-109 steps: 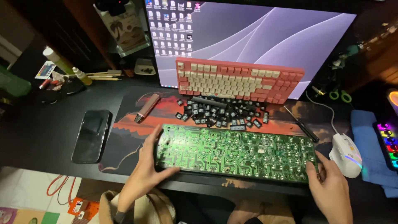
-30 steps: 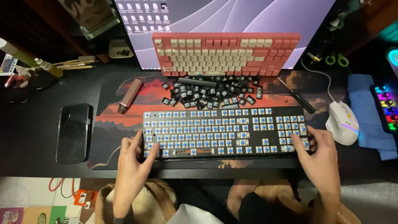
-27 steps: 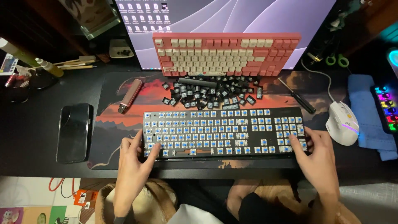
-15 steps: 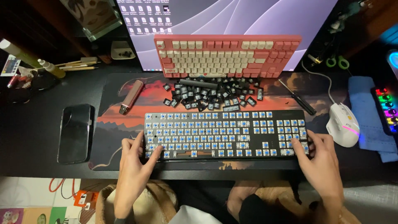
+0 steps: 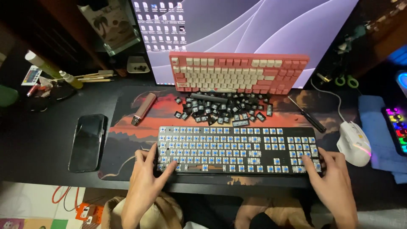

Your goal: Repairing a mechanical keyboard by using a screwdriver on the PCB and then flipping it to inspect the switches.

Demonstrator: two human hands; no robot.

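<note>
A keyboard plate with bare blue switches and no caps (image 5: 237,149) lies flat on the desk mat (image 5: 127,127). My left hand (image 5: 146,178) grips its left end, thumb on top near the lower left corner. My right hand (image 5: 333,180) holds its right end, fingers curled over the edge. Behind the plate lies a heap of loose black keycaps (image 5: 222,109).
A pink and cream keyboard (image 5: 237,72) leans against the monitor (image 5: 246,25). A pink tube-shaped tool (image 5: 144,108), a black phone (image 5: 87,142), a black screwdriver (image 5: 307,114), a white mouse (image 5: 355,142) and a lit device (image 5: 397,129) surround the mat.
The board was held tilted with its green circuit side up; it has been turned over and now lies switch side up. In the last second my hands have hardly moved.
</note>
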